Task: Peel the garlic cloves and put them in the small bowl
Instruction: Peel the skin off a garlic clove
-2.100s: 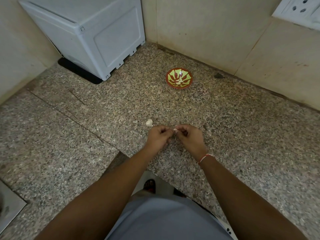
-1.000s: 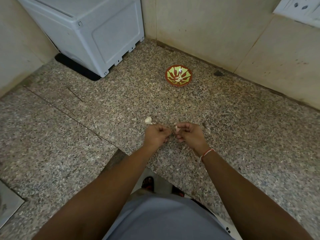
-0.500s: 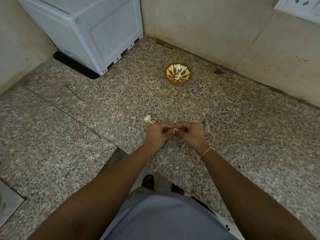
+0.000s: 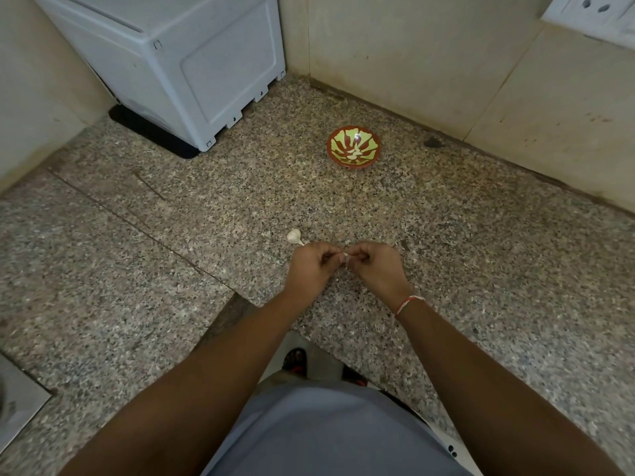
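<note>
A garlic clove (image 4: 345,259) (mostly hidden) is pinched between both grips: left hand (image 4: 313,266) and right hand (image 4: 377,267) curl round it, fingertips meeting above the table (image 4: 481,255) near its front edge. A garlic piece (image 4: 294,236) lies just beside the left knuckles. The small bowl (image 4: 354,147) sits well apart towards the back wall (image 4: 412,53), bare granite between; a white appliance (image 4: 178,60) fills the far-left corner.

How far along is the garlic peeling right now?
Done: a few pale peeled cloves lie in the small bowl. In hand: both the left hand and right hand pinch one clove. Left: a garlic piece on the counter.
</note>
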